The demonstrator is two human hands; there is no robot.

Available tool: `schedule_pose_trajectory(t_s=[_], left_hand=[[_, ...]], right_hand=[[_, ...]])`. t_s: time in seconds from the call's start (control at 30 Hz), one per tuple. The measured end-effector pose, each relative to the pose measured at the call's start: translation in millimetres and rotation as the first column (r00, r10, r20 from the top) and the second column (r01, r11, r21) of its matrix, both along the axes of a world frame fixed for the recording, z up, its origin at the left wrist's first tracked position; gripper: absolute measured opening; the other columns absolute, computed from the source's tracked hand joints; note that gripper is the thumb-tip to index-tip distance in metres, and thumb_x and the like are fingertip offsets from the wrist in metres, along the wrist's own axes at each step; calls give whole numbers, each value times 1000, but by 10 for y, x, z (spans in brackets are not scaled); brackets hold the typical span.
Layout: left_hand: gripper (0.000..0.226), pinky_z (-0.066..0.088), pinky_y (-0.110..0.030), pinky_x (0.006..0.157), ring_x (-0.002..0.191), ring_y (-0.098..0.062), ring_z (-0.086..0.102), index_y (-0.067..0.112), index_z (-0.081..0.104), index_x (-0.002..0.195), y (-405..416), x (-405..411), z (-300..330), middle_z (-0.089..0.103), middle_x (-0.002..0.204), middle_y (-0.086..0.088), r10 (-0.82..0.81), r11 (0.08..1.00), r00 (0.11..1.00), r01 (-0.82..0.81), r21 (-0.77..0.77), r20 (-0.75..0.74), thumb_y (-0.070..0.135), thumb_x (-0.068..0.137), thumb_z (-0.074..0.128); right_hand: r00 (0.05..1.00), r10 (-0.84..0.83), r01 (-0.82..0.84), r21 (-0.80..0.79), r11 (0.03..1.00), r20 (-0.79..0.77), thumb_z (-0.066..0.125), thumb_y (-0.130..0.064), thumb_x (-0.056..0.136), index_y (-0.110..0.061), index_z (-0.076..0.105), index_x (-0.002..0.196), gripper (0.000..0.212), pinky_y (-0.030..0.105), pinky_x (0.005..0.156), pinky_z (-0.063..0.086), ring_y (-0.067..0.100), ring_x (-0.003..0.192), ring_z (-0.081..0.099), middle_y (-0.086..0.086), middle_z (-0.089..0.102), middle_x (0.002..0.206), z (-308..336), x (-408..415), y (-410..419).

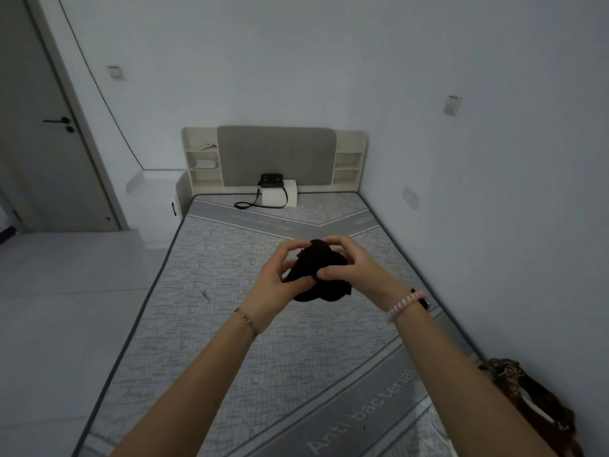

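Both hands are held up over the middle of the mattress (263, 374), working on one small black garment (324, 258). It is bunched too tightly to tell whether it is a sock, a pair of socks or something else. The left hand (280, 282) grips its near left side, thumb curled across the front. The right hand (356, 262) pinches it from the other side, with fingertips over the top edge and thumb pressing into the fabric. The garment hangs clear above the mattress, touching nothing but the two hands.

It looks to me like folding or rolling about halfway through. The upper part is gathered into a lump between the fingers, while a loose flap droops below the hands. That flap has yet to be tucked in, and the bundle has yet to be put down.

As for numbers, I count one black garment and two hands on it. At the head end of the mattress is one black bag (272, 181) with a long strap, leaning on one white box (280, 197). One brown patterned garment (527, 397) lies at the mattress's near right edge.
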State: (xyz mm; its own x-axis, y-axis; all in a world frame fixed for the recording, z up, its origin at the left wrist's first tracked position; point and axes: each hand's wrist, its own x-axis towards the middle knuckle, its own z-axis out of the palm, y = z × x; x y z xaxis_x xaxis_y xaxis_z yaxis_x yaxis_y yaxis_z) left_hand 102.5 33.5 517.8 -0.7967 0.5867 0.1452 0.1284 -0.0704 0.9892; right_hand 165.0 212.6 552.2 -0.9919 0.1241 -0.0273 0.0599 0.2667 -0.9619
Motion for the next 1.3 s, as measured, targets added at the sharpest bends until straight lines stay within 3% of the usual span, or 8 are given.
schedule_pose_trajectory(t_s=[0.07,0.17,0.3,0.4,0.53,0.7,0.93,1.3], left_hand=[[50,57,-60,91,111,-35,68,33,58,126,-7,-33,-8,68,118,-15,55,996,997,-58,61,49,4,87,70],[52,57,-57,92,115,-36,66,36,58,126,0,-43,-4,68,121,-17,111,983,988,-124,134,103,9,84,71],[52,59,-56,90,114,-36,67,35,58,127,63,3,6,66,124,-19,141,968,983,-163,190,121,9,84,70],[50,58,-57,91,114,-38,67,30,59,125,125,69,25,65,125,-20,118,969,982,-146,200,148,10,81,70],[52,56,-57,95,115,-39,66,24,60,126,17,68,45,63,127,-23,79,978,975,-116,174,206,4,80,66],[51,56,-56,94,124,-35,60,17,60,129,-247,-32,30,56,140,-15,85,983,970,-119,141,229,-12,87,62],[51,58,-54,93,117,-32,66,18,61,128,-823,-8,57,66,129,-18,218,962,951,-248,117,217,-12,86,64],[51,60,-53,90,115,-32,68,20,62,129,-2853,588,71,67,128,-15,490,848,842,-521,102,224,-7,86,69]], right_hand=[[988,-85,68,-129,989,-128,77,-21,80,-38,53,132,60,47,95,57,17,117,62,1,52,138,-96,106,-35],[953,-208,129,-325,937,-221,71,-16,87,-41,56,130,52,45,99,54,-2,118,57,-7,42,146,-209,277,-155],[940,-199,108,-309,945,-278,71,-11,88,-29,63,123,41,41,91,59,18,117,65,-2,57,135,-287,329,-310],[911,-266,165,-311,936,-315,71,-6,87,-23,66,120,38,35,86,60,16,116,64,-2,64,126,-271,287,-333],[885,-307,198,-314,928,-350,70,-1,87,-17,68,114,32,37,84,61,22,110,68,3,68,118,-320,206,-301],[914,-247,131,-343,930,-321,67,4,88,-7,64,120,34,34,79,62,21,107,70,8,65,121,-363,63,-410],[944,-83,-18,-298,954,-321,67,9,85,-4,64,121,38,31,76,62,18,107,70,7,64,123,-291,-193,-809],[932,218,-306,-305,902,-289,68,7,85,-6,66,118,36,35,78,62,18,106,70,7,65,122,-303,-228,-2750]])
